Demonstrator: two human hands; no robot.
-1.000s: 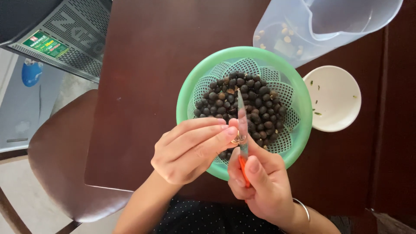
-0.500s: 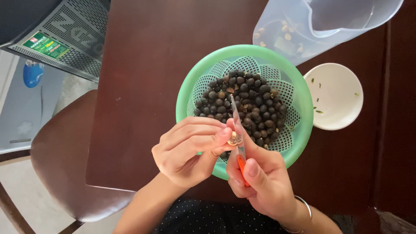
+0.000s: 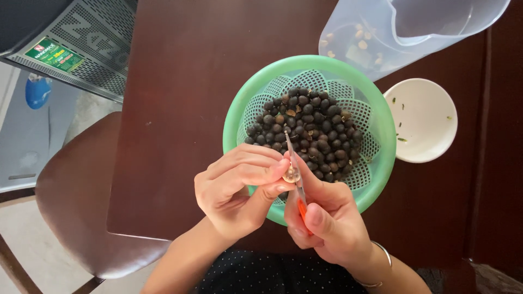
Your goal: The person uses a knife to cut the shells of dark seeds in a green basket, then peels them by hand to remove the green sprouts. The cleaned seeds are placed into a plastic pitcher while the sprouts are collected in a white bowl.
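Over the near edge of the dark worktop, seen from my head camera, both my hands meet just in front of the green basket. My left hand pinches one pale, round seed between thumb and fingertips, closed snugly on it. My right hand is wrapped tight round the orange handle of a small knife, whose thin blade lies against the seed and points up over the basket.

Inside the basket sits a heap of dark seeds, filling most of its bottom, and I judge that these are yet to be worked. Beyond it, at the far edge, a clear plastic jug lies tilted, with only a few pale pieces showing through its wall. To the right of the basket, just beside it, stands a white bowl with only a few green specks in it.

Going by the full heap and the thin scatter in the jug, I reckon I am early in the work, with far more left than done. To my left a brown chair stands by the worktop.
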